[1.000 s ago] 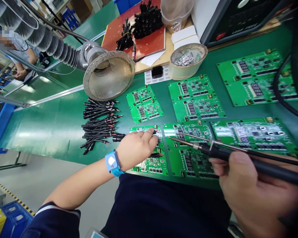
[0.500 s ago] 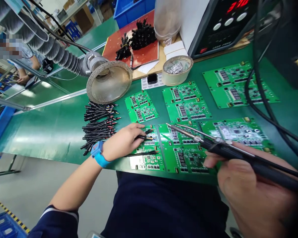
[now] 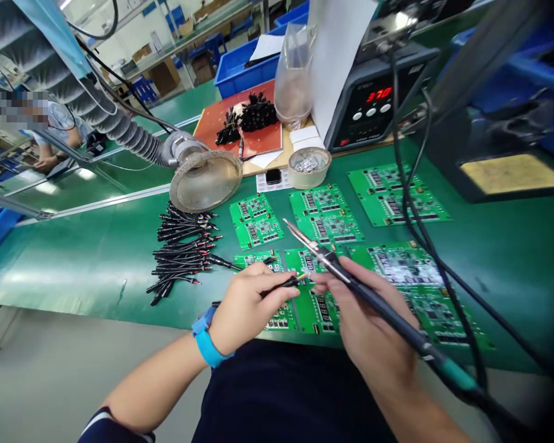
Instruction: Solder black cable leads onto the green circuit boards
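Between the thumb and fingers of my left hand [image 3: 249, 301] is a black cable [image 3: 282, 285], its bare coloured wire ends pointing right. My right hand [image 3: 373, 326] grips a soldering iron [image 3: 373, 299], whose metal tip points up and left over the circuit boards. Its fingertips come close to the wire ends; whether they touch them I cannot tell. Below my hands lie a green circuit board [image 3: 284, 320], partly covered by my left hand, and another board [image 3: 310, 314] beside it. A second black cable [image 3: 224, 263] reaches across the left board's upper edge.
Several black cables [image 3: 178, 246] lie left of the boards, beneath a fume extractor hood [image 3: 207, 184]. More boards [image 3: 327, 215] lie behind. A solder-wire tub [image 3: 308, 178] and a soldering station [image 3: 373, 111] stand at the back. The iron's cord [image 3: 436, 258] hangs at right.
My left hand has lifted the cable from the left board and turned its wire ends right. My right hand has come left with the iron, close to those ends. The view has shifted too.
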`<action>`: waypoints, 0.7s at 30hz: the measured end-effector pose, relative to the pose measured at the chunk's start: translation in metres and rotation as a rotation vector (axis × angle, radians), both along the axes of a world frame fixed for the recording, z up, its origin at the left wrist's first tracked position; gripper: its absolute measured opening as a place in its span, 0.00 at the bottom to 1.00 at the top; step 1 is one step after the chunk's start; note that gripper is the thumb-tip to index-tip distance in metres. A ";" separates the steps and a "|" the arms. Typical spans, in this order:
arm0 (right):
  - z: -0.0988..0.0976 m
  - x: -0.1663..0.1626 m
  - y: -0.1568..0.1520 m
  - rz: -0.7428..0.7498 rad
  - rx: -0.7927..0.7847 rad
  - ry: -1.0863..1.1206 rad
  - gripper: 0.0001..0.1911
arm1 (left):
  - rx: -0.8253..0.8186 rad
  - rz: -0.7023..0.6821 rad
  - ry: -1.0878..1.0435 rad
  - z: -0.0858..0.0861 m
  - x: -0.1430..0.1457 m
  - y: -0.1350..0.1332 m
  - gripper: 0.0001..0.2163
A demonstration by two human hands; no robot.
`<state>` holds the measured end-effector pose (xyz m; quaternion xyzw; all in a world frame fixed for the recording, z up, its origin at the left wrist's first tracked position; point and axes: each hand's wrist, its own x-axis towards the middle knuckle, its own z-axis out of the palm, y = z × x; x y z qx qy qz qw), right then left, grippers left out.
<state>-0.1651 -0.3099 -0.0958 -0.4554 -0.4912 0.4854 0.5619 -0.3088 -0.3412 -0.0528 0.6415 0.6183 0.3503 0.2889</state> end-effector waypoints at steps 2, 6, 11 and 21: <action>0.001 -0.003 -0.001 -0.009 -0.035 0.037 0.19 | -0.089 0.021 -0.146 -0.002 0.002 0.001 0.11; 0.002 -0.005 0.002 0.093 -0.071 0.177 0.21 | -0.162 0.016 -0.337 -0.005 0.004 -0.002 0.12; 0.003 -0.002 0.003 0.116 -0.114 0.153 0.20 | 0.013 0.049 -0.124 -0.010 0.014 -0.005 0.12; 0.005 0.004 -0.011 -0.102 0.035 -0.261 0.17 | -0.015 0.118 -0.077 -0.014 0.030 -0.010 0.09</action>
